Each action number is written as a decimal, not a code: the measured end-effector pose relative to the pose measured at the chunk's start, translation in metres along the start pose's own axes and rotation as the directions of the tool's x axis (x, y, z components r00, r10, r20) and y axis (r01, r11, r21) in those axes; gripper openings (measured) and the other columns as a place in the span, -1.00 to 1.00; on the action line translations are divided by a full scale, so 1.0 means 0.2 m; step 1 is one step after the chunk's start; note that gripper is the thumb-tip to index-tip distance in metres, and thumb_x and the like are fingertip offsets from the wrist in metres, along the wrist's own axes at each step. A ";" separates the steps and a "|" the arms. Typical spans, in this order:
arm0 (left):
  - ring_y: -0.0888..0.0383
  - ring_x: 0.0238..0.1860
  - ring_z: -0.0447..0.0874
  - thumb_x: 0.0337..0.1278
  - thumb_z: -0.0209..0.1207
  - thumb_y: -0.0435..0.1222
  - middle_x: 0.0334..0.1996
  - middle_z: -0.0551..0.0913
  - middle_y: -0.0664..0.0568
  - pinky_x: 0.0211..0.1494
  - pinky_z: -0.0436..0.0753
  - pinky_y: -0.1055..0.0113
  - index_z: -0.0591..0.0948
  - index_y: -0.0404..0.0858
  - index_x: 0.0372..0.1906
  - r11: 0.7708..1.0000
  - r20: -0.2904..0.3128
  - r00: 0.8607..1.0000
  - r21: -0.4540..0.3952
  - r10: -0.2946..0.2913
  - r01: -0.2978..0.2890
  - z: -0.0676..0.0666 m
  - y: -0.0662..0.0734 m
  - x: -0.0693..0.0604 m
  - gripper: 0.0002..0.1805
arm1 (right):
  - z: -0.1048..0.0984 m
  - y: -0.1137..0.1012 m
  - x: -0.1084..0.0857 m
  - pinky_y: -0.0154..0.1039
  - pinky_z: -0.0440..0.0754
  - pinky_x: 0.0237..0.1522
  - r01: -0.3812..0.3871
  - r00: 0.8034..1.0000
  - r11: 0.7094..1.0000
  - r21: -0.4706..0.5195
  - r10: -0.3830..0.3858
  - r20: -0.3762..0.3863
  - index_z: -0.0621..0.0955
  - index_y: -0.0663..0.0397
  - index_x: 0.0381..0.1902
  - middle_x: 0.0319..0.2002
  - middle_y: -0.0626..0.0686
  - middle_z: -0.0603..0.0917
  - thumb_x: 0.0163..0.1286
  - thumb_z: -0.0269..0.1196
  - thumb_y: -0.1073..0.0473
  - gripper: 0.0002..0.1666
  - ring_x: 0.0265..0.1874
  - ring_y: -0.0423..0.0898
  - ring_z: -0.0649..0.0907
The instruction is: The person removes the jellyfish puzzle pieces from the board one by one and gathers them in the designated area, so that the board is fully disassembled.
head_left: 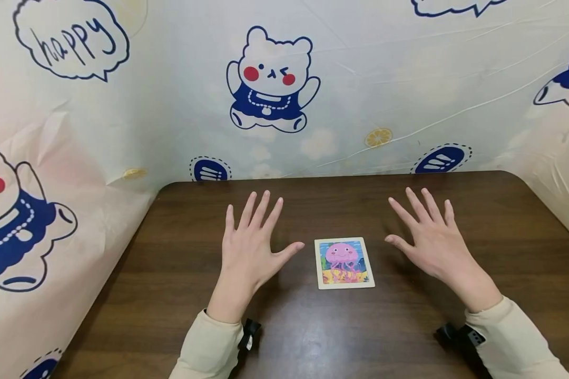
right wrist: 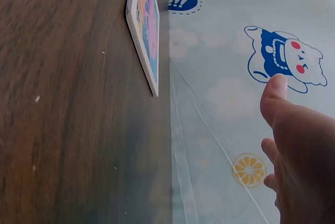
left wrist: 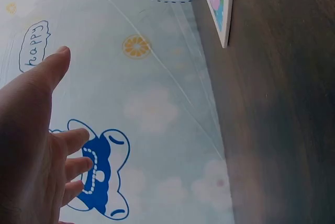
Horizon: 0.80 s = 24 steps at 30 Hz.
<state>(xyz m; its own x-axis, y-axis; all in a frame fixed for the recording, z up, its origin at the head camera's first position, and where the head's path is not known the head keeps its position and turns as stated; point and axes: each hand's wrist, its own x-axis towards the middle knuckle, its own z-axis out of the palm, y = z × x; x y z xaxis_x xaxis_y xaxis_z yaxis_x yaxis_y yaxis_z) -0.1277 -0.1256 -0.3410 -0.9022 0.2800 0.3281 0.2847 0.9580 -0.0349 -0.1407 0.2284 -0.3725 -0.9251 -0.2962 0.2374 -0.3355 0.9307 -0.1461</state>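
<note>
A small square picture board [head_left: 344, 263] with a pink jellyfish and a pale border lies flat between the two hands in the head view. To its left, my left hand [head_left: 251, 247] has straight, spread fingers and holds nothing. My right hand [head_left: 431, 242], on the other side, also spreads its fingers with nothing in them. Neither hand touches the board. The board's edge [left wrist: 226, 20] shows at the top of the left wrist view. In the right wrist view the board [right wrist: 145, 30] appears side-on, and whether it has separate pieces cannot be told.
The dark wooden table [head_left: 313, 337] has rounded far corners. A pale cloth [head_left: 360, 79] printed with bears and lemon slices hangs behind it and at both sides. Black straps [head_left: 250, 334] sit at the wrists over light sleeves [head_left: 208, 347].
</note>
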 end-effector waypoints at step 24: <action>0.06 0.58 -0.24 0.11 -0.14 0.51 0.57 0.01 0.08 0.52 -0.23 -0.15 0.08 0.09 0.58 0.999 0.151 0.988 -0.032 0.041 -0.037 0.06 0.06 -0.03 0.01 | 0.06 -0.11 0.01 0.30 -0.31 0.43 0.067 0.998 0.997 0.030 -0.066 -0.018 0.22 -0.15 0.55 0.56 0.17 0.02 0.39 0.16 -0.33 -0.11 0.53 0.20 -0.11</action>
<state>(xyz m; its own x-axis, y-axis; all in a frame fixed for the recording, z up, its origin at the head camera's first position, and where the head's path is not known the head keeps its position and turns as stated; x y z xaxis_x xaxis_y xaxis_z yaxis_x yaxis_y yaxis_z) -0.1233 -0.1146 -0.3535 -0.9284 0.3252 0.1798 0.3277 0.9446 -0.0166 -0.1375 0.2056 -0.3803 -0.8975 -0.3533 0.2639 -0.4016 0.9020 -0.1585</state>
